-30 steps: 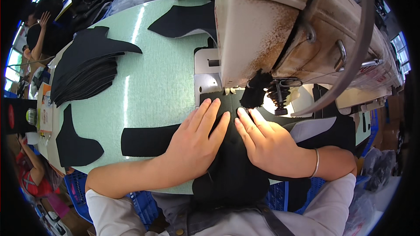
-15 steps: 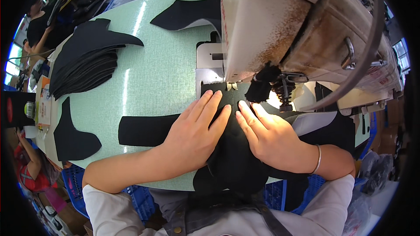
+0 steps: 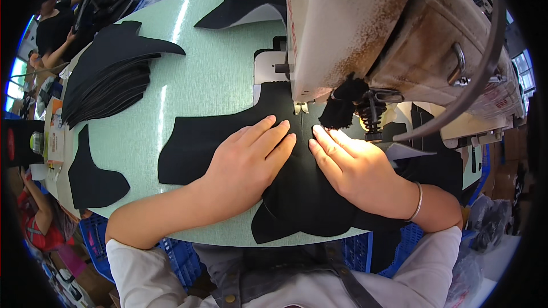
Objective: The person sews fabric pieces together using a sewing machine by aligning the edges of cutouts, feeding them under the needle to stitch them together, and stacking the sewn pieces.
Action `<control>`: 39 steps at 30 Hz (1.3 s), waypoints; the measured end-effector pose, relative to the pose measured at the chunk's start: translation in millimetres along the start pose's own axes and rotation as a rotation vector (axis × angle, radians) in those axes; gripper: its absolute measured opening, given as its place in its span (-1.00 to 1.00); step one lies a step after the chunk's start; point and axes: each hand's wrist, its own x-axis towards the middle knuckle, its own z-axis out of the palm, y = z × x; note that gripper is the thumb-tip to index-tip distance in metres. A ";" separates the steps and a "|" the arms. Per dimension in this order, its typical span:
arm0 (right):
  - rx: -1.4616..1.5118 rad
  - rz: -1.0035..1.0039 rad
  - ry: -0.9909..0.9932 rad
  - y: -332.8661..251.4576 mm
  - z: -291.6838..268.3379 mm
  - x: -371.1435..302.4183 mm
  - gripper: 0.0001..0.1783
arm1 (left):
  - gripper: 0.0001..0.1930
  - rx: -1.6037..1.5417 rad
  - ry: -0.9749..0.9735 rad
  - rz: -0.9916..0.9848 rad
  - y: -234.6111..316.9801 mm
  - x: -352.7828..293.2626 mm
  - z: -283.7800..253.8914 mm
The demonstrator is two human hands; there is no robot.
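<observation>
A black fabric piece (image 3: 285,194) with a seam line down its middle lies under the presser foot (image 3: 301,108) of a sewing machine (image 3: 342,28). My left hand (image 3: 248,157) rests flat on it, left of the seam, fingers stretched toward the foot. On the other side of the seam, my right hand (image 3: 359,171) lies with its fingers extended and pressed down on the fabric. Both hands' fingertips are just on the near side of the foot. One broad fabric flap spreads out to the left, and the near edge reaches the table's front.
On the green table (image 3: 200,80), a stack of black cut pieces (image 3: 108,80) sits at the left, with a single black piece (image 3: 94,174) nearer me. Another dark piece (image 3: 245,11) lies at the back. Blue crates (image 3: 182,262) stand below the table edge. Other people work at far left.
The black fabric has advanced away from me under the foot, and its left flap has spread wider and flatter. My hands stay in nearly the same place.
</observation>
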 end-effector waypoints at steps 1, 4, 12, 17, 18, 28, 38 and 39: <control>0.003 0.000 -0.012 0.9 0.5 1.1 -0.50 | -0.51 -0.004 0.008 0.006 -1.5 1.1 0.2; 0.016 0.002 0.013 6.1 -0.6 3.9 -0.51 | -0.47 -0.027 -0.007 0.008 -3.9 3.6 -3.1; 0.026 -0.098 0.074 26.6 -3.6 7.7 -0.58 | -0.21 -0.035 -0.237 -0.011 4.7 4.5 -18.6; 0.045 -0.056 0.191 30.2 3.5 5.5 -0.68 | -0.26 -0.047 -0.229 0.023 -6.8 4.3 -11.9; 0.047 -0.041 0.137 31.8 4.9 5.4 -0.73 | -0.26 -0.045 -0.295 0.000 -10.8 4.6 -12.2; -0.077 -0.035 0.244 27.4 1.5 5.0 -0.76 | -0.45 0.071 -0.286 -0.001 3.9 13.8 -13.0; 0.161 -0.027 0.261 58.1 22.9 4.2 -0.88 | -0.25 -0.206 -0.316 0.024 -48.6 9.6 -15.9; 0.163 -0.048 0.274 59.9 21.4 5.5 -0.87 | -0.25 -0.234 -0.334 0.041 -49.3 15.3 -19.2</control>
